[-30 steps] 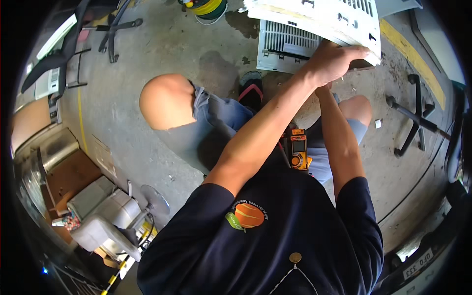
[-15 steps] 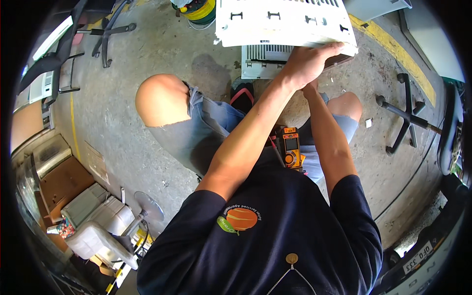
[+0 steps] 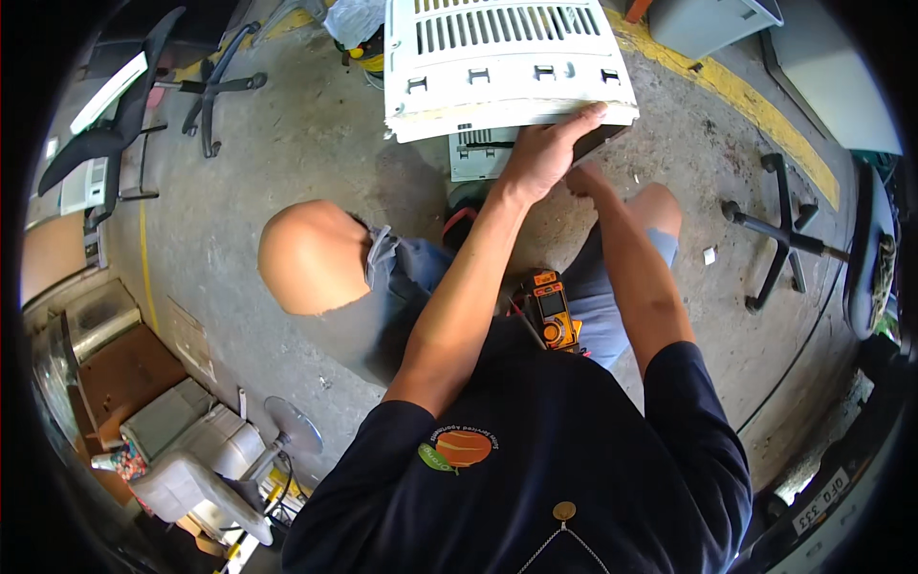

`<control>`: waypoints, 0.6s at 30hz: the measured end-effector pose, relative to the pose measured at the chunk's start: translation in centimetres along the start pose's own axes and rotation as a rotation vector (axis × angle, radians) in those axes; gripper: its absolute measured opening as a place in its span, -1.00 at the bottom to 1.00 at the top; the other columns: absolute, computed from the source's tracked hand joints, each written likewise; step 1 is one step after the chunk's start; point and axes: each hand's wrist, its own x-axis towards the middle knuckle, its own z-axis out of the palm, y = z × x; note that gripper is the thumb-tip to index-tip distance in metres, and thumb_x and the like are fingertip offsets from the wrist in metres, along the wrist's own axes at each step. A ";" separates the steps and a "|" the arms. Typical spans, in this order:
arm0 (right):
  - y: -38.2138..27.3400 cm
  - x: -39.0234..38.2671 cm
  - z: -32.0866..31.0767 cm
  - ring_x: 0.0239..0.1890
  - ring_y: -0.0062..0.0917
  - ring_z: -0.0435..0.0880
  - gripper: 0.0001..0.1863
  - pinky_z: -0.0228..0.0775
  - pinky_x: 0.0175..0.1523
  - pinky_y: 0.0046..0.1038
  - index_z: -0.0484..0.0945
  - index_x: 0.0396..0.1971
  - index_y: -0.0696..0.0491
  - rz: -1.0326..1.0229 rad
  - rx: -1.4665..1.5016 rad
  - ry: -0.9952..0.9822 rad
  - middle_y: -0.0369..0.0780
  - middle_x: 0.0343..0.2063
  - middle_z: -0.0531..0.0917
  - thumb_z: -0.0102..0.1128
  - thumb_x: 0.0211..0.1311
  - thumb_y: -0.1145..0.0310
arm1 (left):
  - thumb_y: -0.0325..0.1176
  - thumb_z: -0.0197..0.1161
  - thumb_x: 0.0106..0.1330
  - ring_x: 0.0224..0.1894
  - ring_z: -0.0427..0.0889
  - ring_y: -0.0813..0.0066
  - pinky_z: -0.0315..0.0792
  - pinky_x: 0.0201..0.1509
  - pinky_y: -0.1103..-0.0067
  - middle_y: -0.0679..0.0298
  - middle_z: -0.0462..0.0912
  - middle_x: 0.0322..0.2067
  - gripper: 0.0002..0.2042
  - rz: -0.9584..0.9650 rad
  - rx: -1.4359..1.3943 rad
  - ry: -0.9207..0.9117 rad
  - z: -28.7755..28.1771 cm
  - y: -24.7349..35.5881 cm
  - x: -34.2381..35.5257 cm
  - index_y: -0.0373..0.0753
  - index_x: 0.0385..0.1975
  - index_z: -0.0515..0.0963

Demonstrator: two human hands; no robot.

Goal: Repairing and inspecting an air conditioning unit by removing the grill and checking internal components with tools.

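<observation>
The left hand pinched the white casing at near right; one-sided hold risked tipping. Right hand: I could not tell.

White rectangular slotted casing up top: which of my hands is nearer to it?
Left. Your left hand grips the near edge of the white slotted casing; your right hand is lower in view, contact unclear.

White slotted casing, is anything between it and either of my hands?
Nothing visible stands between your left hand and the white slotted casing: that hand grips its near edge. Your right hand is close to the near right corner; I see nothing separate in between, but can't tell whether it touches.
</observation>
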 end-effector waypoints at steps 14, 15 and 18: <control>2.1 0.1 -13.8 -0.16 -0.18 0.78 -0.59 0.59 -0.02 -0.22 0.70 0.22 0.01 0.112 -0.243 0.138 -0.03 -0.04 0.82 0.26 0.46 0.20 | -0.18 0.58 0.38 0.32 0.64 0.10 0.54 0.35 0.38 -0.13 0.53 0.44 -0.19 -0.366 0.425 -0.422 -9.4 -4.8 -7.8 -0.41 0.54 0.37; 2.9 -1.7 -14.5 -0.10 -0.22 0.76 -0.59 0.58 0.06 -0.25 0.70 0.23 -0.02 0.171 -0.130 0.189 -0.03 -0.05 0.82 0.24 0.50 0.18 | -0.14 0.54 0.44 0.29 0.65 0.18 0.54 0.32 0.44 -0.09 0.59 0.38 -0.22 -0.435 0.527 -0.457 -11.0 -4.0 -9.2 -0.43 0.53 0.37; 4.0 -7.0 -16.4 -0.06 -0.24 0.75 -0.53 0.57 0.10 -0.26 0.67 0.25 0.06 0.322 -0.049 0.240 -0.02 -0.04 0.81 0.23 0.53 0.10 | -0.13 0.47 0.51 0.19 0.69 0.29 0.55 0.29 0.48 0.00 0.67 0.27 -0.29 -0.548 0.837 -0.644 -18.0 3.7 -8.9 -0.42 0.52 0.40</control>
